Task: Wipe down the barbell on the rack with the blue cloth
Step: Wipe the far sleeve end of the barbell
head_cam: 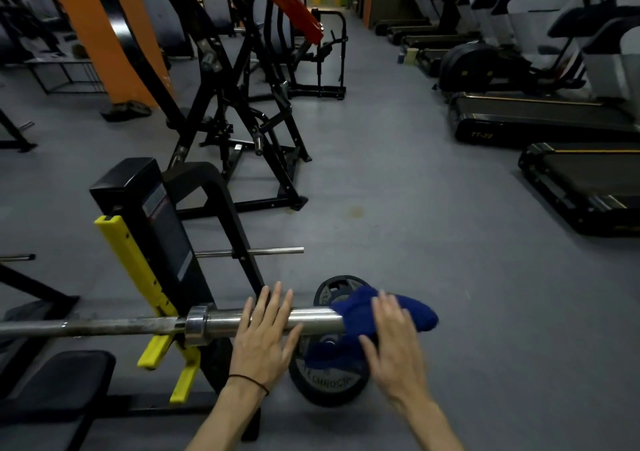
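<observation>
On the rack (162,242), barbell (138,326) sits horizontal in the yellow hooks (156,294), sleeve end pointing right. Left hand (265,332) lies flat on the sleeve, fingers straight, gripping nothing. Right hand (391,336) presses the blue cloth (360,315) onto the sleeve's tip, fingers spread over it (slightly blurred, so can't tell whether the thumb wraps under). Cloth drapes over the bar end and hangs below. Weight plates (325,378) lean just behind and under the sleeve. Treadmills (554,118) well apart, on the right.
</observation>
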`<state>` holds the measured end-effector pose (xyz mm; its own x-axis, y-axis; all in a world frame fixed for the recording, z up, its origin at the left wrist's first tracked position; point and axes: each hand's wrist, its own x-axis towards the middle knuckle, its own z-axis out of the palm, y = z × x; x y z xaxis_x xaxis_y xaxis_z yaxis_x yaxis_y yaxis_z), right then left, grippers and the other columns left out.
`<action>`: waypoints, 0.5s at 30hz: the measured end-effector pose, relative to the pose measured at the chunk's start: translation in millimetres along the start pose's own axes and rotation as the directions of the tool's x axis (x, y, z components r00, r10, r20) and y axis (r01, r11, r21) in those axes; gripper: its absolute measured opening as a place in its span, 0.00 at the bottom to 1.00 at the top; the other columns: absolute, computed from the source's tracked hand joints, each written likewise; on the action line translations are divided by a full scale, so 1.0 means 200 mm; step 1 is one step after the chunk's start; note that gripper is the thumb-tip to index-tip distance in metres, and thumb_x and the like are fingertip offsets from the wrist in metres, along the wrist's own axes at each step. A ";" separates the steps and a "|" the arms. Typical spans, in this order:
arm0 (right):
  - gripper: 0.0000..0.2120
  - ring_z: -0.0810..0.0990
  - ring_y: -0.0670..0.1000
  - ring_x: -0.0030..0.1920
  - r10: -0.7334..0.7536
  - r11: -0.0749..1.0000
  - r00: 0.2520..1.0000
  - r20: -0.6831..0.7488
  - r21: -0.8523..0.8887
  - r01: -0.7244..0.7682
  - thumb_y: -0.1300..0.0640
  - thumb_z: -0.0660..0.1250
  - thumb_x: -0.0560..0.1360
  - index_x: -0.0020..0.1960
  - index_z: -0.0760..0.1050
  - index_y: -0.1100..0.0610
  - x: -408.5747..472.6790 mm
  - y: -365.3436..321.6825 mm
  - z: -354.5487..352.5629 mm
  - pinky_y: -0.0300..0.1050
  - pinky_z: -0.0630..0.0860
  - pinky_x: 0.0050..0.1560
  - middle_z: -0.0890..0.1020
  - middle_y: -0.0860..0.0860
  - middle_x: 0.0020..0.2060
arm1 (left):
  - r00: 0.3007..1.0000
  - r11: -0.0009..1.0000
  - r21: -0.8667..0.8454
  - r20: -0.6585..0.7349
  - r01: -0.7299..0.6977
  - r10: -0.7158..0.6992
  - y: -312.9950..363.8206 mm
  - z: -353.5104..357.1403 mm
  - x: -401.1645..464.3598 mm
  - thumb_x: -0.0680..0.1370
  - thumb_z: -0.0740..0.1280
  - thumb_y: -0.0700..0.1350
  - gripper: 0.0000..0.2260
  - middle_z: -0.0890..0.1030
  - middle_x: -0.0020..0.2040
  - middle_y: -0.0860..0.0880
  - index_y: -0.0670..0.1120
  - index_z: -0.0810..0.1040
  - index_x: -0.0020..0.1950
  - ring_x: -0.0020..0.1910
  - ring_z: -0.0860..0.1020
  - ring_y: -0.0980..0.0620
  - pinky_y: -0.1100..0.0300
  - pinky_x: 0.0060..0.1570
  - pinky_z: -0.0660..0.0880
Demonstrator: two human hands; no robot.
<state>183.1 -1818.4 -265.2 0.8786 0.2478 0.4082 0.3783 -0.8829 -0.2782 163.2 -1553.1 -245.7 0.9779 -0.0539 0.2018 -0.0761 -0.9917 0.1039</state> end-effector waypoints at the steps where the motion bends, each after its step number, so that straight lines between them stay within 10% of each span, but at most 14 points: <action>1: 0.33 0.54 0.55 0.82 0.119 0.992 0.992 -0.037 0.036 -0.118 0.40 0.52 0.84 0.82 0.55 0.59 -0.01 0.00 -0.01 0.54 0.49 0.80 0.53 0.51 0.82 | 1.000 1.000 -0.005 -0.003 0.013 -0.013 0.01 0.00 0.00 0.83 0.51 0.62 0.29 0.63 0.80 0.47 0.48 0.64 0.80 0.80 0.59 0.45 0.43 0.78 0.53; 4: 0.37 0.50 0.57 0.82 0.270 0.956 0.961 -0.066 0.138 -0.259 0.39 0.52 0.83 0.82 0.52 0.62 0.01 -0.27 0.07 0.56 0.45 0.80 0.53 0.55 0.82 | 0.999 0.999 -0.026 -0.005 0.038 -0.038 0.04 0.00 0.02 0.83 0.51 0.62 0.28 0.67 0.78 0.47 0.48 0.68 0.78 0.79 0.61 0.44 0.42 0.77 0.53; 9: 0.36 0.52 0.51 0.82 -0.291 0.955 0.949 0.121 -0.019 0.296 0.39 0.59 0.82 0.83 0.53 0.55 0.02 -0.23 0.07 0.53 0.55 0.77 0.51 0.50 0.83 | 0.998 0.999 -0.020 0.053 0.034 -0.033 0.02 -0.02 0.06 0.84 0.45 0.63 0.30 0.72 0.75 0.47 0.48 0.71 0.76 0.76 0.67 0.43 0.43 0.74 0.56; 15: 0.36 0.54 0.55 0.81 0.305 0.948 0.950 -0.062 0.112 -0.297 0.37 0.49 0.84 0.81 0.58 0.61 0.05 -0.17 0.03 0.55 0.48 0.80 0.57 0.54 0.81 | 0.983 0.988 0.038 0.102 0.151 -0.154 0.05 -0.06 0.19 0.81 0.36 0.69 0.40 0.78 0.70 0.48 0.48 0.77 0.71 0.74 0.70 0.45 0.45 0.76 0.60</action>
<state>180.2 -1783.4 -257.5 0.9321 -0.0582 0.3574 0.1308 -0.8663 -0.4822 197.6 -1564.1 -225.3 0.9927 0.0880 0.0826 0.0799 -0.9921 0.0966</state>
